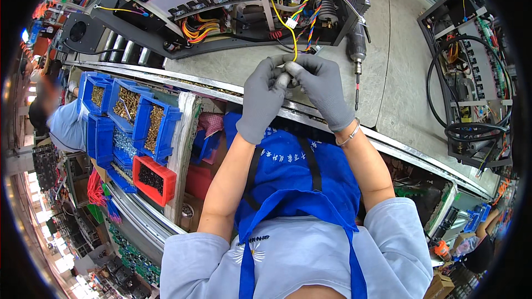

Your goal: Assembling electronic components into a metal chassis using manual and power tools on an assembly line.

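Both my hands wear grey gloves and meet in front of an open electrical chassis point(221, 44). A thin yellow wire point(294, 41) comes down out of the chassis into my fingers. My right hand point(324, 88) is closed in a pinch on the wire's lower end, thumb on top. Close against it, my left hand point(262, 94) is also closed at the wire end, its thumb and fingertips together. The tip of the wire is hidden between the gloves. A white connector point(291, 23) and several coloured twisted wires point(313, 8) hang just above.
A power screwdriver point(356, 50) with a long bit lies or hangs right of my hands. Blue bins point(160, 127) of screws and a red bin point(153, 180) of dark parts stand at left. Another chassis point(471, 77) with a coiled black cable is at far right. A person point(66, 122) is at far left.
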{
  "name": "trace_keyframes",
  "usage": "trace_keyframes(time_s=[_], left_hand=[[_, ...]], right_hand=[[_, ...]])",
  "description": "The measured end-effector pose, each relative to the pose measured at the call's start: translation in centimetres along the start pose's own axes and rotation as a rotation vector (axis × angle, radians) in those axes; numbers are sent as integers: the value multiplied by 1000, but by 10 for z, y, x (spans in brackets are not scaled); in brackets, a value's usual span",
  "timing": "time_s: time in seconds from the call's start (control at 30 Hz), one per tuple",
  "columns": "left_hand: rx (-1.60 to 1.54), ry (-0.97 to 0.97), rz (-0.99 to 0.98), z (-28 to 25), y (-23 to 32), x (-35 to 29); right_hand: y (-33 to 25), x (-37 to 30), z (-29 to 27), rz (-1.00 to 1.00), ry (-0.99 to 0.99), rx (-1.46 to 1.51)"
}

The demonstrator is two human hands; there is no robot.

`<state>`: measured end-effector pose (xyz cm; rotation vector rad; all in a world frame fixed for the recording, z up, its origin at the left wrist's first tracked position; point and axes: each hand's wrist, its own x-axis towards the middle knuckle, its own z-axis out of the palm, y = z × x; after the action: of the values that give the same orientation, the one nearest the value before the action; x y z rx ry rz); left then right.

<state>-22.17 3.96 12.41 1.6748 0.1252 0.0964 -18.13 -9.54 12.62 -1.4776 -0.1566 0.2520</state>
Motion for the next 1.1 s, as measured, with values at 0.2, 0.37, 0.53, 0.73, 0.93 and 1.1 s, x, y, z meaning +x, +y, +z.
trace_keyframes(time_s=[0.2,0.37,0.53,0.73,0.93,1.1], left_hand=[[-73,-98,-146,-4,-15,6],[-337,-177,-265,9,-9,3],[-461,-242,-165,42,3,3],[-407,-286,38,63,46,41],[-178,-212,-134,18,9,49],[-203,-154,-169,22,9,77]], right_hand=[[-6,-23,-25,32,49,-188],[4,-2,-57,-89,285,-594],[25,50,-45,50,196,-899],[88,59,-68,-158,86,274],[14,58,-58,306,216,357],[12,56,-45,316,204,360]])
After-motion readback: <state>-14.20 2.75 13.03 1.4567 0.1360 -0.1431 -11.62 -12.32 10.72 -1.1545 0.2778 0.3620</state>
